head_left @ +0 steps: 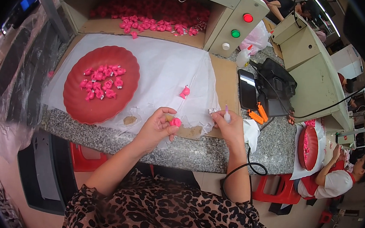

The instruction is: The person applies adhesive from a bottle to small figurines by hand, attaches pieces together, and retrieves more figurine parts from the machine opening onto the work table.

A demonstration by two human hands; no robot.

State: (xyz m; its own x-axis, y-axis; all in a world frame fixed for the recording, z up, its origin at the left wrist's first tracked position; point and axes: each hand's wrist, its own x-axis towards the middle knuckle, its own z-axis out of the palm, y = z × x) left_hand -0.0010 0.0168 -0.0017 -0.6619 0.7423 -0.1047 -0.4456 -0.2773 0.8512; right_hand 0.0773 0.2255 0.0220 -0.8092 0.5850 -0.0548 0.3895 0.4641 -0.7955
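Observation:
Between the fingers of my left hand (157, 129) is a small pink figurine (175, 122), held over the front edge of the paper-covered worktop. My right hand (230, 128) pinches a small white tube with a thin purplish tip (227, 115), the tip pointing up. A crumpled silvery scrap (214, 111) shows beside its fingertips. Another pink figurine (185, 92) stands on the white paper (165, 64) beyond both hands. At the left, a round red scalloped tray (127, 71) holds several more pink figurines (102, 80).
A grey machine (220, 27) with coloured buttons stands at the back, pink figurines piled in its opening. To the right lie a phone (247, 89), orange-handled tools (259, 114), a squeeze bottle (243, 57) and a black bag (278, 81). A co-worker (332, 183) sits further right.

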